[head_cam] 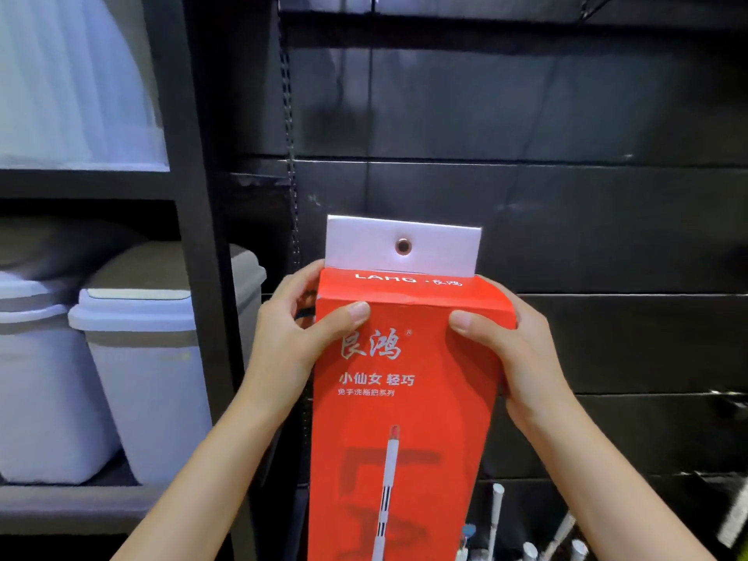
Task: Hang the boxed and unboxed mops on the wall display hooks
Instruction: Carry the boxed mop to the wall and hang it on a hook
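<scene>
A tall red mop box with white lettering stands upright in front of me, its lower end out of frame. A white hang tab with a metal eyelet sticks up from its top. My left hand grips the box's upper left edge, thumb on the front face. My right hand grips the upper right edge the same way. The dark panelled wall is right behind the box. No hook shows behind the tab.
A black shelf upright stands to the left, with grey and white lidded bins on its shelves. A slotted metal strip runs down the wall. Several white mop handles poke up at the lower right.
</scene>
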Action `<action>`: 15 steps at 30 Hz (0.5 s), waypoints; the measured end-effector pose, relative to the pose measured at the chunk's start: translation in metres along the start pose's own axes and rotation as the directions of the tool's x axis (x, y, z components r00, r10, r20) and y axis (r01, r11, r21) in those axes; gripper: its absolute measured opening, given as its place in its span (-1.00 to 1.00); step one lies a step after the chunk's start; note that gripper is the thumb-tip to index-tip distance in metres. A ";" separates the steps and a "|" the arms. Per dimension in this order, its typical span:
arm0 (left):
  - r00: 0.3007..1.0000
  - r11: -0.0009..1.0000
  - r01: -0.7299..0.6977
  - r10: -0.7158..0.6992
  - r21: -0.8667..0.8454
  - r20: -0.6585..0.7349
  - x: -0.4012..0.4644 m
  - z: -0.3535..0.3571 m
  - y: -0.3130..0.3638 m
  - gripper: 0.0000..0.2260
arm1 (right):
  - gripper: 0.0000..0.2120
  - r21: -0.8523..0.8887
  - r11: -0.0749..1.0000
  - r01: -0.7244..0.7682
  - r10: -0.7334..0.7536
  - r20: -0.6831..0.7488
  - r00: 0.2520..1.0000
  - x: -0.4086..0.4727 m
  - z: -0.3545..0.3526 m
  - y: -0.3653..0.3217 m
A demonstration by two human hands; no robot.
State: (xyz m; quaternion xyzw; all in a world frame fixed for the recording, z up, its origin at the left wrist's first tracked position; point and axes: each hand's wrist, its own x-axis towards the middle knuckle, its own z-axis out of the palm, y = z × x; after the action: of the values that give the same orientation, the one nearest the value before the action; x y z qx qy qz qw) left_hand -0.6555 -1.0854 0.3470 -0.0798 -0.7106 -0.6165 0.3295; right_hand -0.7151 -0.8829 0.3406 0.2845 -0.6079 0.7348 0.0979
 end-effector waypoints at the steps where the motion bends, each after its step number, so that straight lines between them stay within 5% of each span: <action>1: 1.000 1.000 -0.012 0.012 -0.007 -0.006 0.009 0.004 -0.001 -0.33 | -0.41 -0.007 1.000 0.008 -0.008 0.005 1.000 0.010 -0.003 0.001; 15: 0.960 0.962 -0.268 0.262 -0.052 -0.101 0.120 0.047 0.022 -0.53 | -0.65 0.086 0.971 0.223 -0.231 0.095 0.968 0.134 -0.021 -0.027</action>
State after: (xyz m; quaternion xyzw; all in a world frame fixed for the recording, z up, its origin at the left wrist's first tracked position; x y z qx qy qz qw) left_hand -0.7536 -1.0721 0.4316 -0.1563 -0.6570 -0.5926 0.4390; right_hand -0.8177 -0.8838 0.4330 0.3936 -0.5477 0.7251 0.1388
